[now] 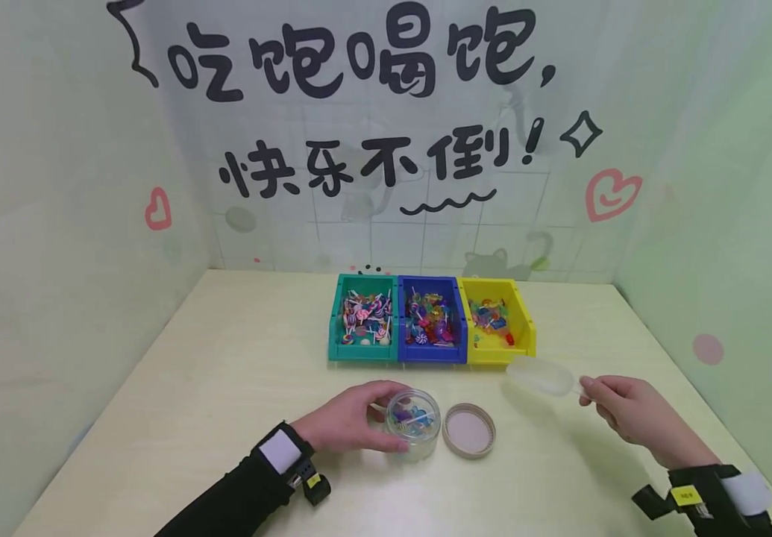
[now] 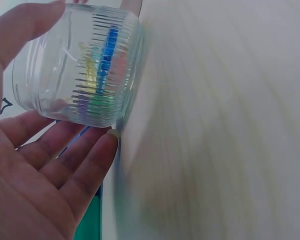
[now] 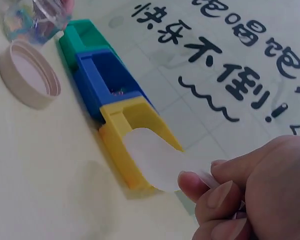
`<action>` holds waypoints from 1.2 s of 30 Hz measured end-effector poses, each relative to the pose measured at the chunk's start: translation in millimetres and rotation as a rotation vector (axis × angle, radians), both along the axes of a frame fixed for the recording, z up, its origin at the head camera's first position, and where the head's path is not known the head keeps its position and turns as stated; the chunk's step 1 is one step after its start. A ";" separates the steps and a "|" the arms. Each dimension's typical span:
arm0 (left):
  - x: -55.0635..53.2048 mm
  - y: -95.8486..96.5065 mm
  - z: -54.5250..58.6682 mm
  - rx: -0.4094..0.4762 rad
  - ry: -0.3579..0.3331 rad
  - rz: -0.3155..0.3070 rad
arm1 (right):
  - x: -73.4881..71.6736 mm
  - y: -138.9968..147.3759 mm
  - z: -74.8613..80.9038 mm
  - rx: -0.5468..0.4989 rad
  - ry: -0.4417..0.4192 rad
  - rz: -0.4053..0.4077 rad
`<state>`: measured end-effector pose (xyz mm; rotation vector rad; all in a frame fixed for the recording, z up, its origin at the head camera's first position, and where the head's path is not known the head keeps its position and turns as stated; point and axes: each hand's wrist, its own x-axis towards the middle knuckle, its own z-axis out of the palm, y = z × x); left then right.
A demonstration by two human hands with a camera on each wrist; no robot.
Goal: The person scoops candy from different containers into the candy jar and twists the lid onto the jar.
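Note:
Thumb and fingers of my left hand (image 1: 365, 421) hold a clear glass jar (image 1: 421, 446) standing on the table. Ridges run along the side of the jar in the left wrist view, with small colourful pieces (image 2: 104, 67) at its bottom, one of them a blue stick. Beside the jar lies a round lid (image 1: 469, 431), inner side up. My right hand (image 1: 634, 418) pinches the thin handle of a whitish, translucent scoop (image 1: 543, 375). The scoop's bowl hangs over the table in front of the yellow bin and looks bare in the right wrist view.
Three joined bins stand behind the jar: a green bin (image 1: 363, 353), a blue bin (image 1: 432, 355) and a yellow bin (image 1: 503, 356). Each contains small colourful pieces; lollipop shapes show in the green one. A printed curtain (image 1: 386, 239) rises along the table's back edge.

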<state>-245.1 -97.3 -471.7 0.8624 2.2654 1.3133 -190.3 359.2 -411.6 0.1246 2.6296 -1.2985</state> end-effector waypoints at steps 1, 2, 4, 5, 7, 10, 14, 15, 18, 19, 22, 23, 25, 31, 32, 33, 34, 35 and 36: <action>0.1 0.0 0.0 -0.001 0.000 0.000 | -0.1 6.5 -5.2 -0.009 -0.009 -0.010; 0.2 0.0 -0.1 -0.001 -0.001 0.000 | 0.2 12.6 -10.2 -0.021 -0.014 -0.017; 0.4 -0.1 -0.1 -0.002 -0.003 0.000 | 1.5 22.9 -19.3 -0.033 -0.023 -0.031; 0.4 -0.1 -0.1 -0.001 -0.005 0.000 | 2.3 26.9 -23.5 -0.038 -0.033 -0.045; 0.5 -0.2 0.1 -0.001 -0.012 0.002 | 4.0 33.4 -31.2 -0.033 -0.042 -0.061; 0.6 -0.4 0.6 0.001 -0.020 0.003 | 5.7 39.0 -40.3 0.005 -0.053 -0.084; 0.4 -0.5 1.2 -0.001 -0.019 0.005 | 6.3 41.0 -47.8 0.074 -0.061 -0.114; 0.5 -0.5 1.1 -0.002 -0.018 0.007 | 6.0 41.0 -49.0 0.089 -0.067 -0.123; 0.6 -0.4 0.7 -0.005 -0.019 0.012 | 5.0 40.6 -50.9 0.119 -0.086 -0.139; 0.8 -0.4 0.5 -0.006 -0.020 0.014 | 4.6 40.4 -51.6 0.126 -0.092 -0.144; 1.5 -0.6 -0.1 -0.007 -0.022 0.016 | 3.8 40.4 -53.4 0.146 -0.101 -0.149; 1.6 -0.6 -0.2 -0.006 -0.020 0.015 | 3.8 40.6 -53.6 0.157 -0.100 -0.150; 2.1 -0.8 -0.2 -0.005 -0.017 0.014 | 4.3 41.6 -53.8 0.179 -0.094 -0.151; 2.2 -1.1 -0.4 -0.002 -0.018 0.013 | 5.5 47.7 -45.9 0.273 -0.039 -0.112; 2.0 -1.2 -0.5 -0.003 -0.019 0.013 | 4.8 48.4 -43.6 0.283 -0.026 -0.104; 1.9 -1.4 -0.6 -0.004 -0.023 0.015 | 4.2 48.4 -40.9 0.288 -0.015 -0.100; 1.6 -1.3 -0.7 -0.004 -0.025 0.014 | 3.6 48.2 -38.1 0.285 -0.005 -0.097; 1.3 -1.2 -0.8 -0.005 -0.028 0.016 | 3.0 47.0 -35.6 0.282 0.008 -0.095; 0.9 -1.2 -0.9 -0.005 -0.029 0.015 | 2.3 45.1 -32.6 0.275 0.025 -0.091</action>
